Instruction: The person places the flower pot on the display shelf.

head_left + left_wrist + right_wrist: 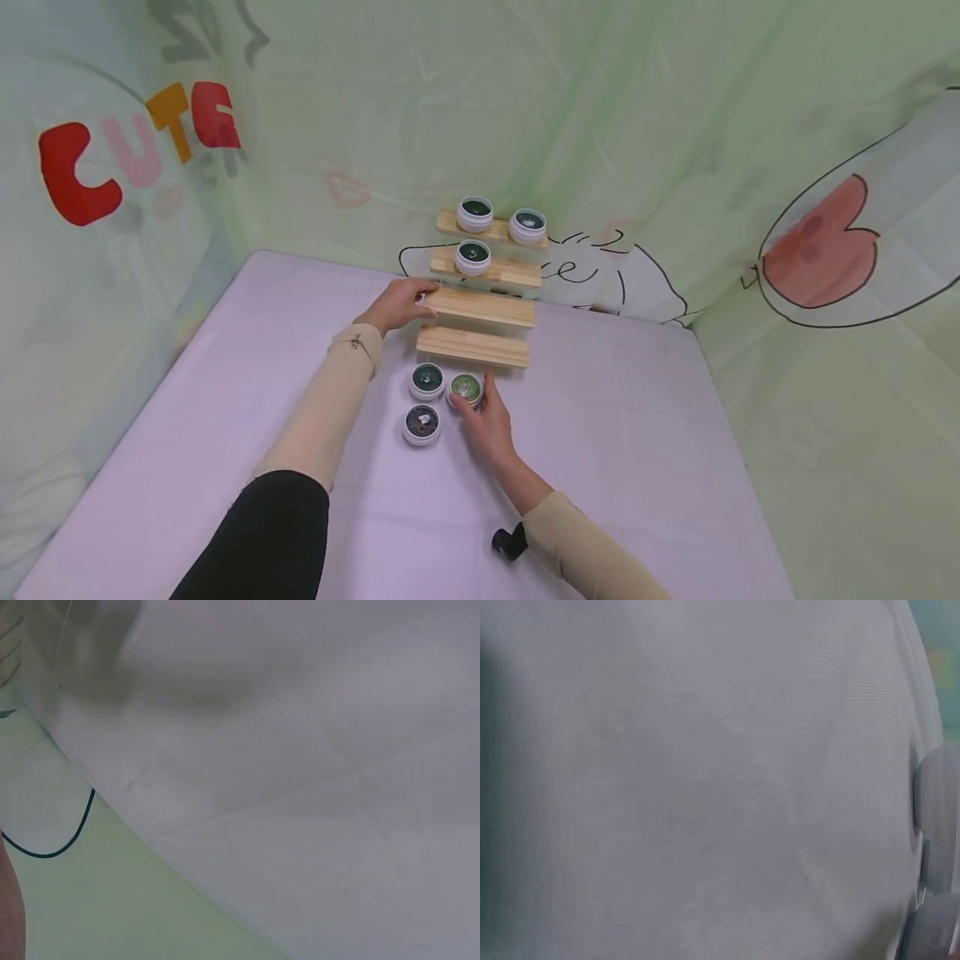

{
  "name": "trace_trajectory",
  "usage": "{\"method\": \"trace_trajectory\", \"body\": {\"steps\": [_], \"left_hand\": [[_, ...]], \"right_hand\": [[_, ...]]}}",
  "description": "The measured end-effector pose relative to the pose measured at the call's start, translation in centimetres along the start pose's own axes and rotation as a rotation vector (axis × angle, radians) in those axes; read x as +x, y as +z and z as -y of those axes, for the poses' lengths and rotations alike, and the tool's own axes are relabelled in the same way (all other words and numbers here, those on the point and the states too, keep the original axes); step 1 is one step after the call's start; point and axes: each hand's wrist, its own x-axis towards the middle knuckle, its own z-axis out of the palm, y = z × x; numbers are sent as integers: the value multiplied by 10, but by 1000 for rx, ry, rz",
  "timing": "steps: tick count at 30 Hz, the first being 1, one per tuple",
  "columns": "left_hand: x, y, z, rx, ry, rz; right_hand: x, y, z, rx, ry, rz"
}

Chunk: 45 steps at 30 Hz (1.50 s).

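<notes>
A tiered wooden stand (480, 306) with four stepped boards stands at the back of the table. At the left end of its second-lowest board, my left hand (397, 307) holds the stand between thumb and fingers. My right hand (491, 425) grips a round white jar with a green top (466, 387), thumb on its near left side and fingers on the right. Just left of that jar are a dark-topped white jar (427, 379) and, nearer, another jar with a white figure inside (422, 423). In the right wrist view, white jars (939, 787) show at the edge.
Two white jars (475, 213) (528, 226) sit on the top board, and one jar (473, 257) on the board below. A black object (510, 543) lies beside the right sleeve. Printed cloth walls (337, 125) enclose the pale table (622, 450).
</notes>
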Motion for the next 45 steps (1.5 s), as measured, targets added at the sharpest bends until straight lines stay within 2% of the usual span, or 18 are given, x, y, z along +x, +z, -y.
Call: {"method": "trace_trajectory", "body": {"steps": [8, 20, 35, 45], "left_hand": [[0, 1, 0, -8, 0, 4], [-1, 0, 3, -11, 2, -3], [-1, 0, 2, -23, 29, -22], [1, 0, 3, -24, 30, -21]], "right_hand": [[1, 3, 1, -50, 22, -11], [1, 6, 0, -86, -19, -5], [2, 5, 3, -145, -47, -55], [0, -4, 11, -140, -69, -23]]}}
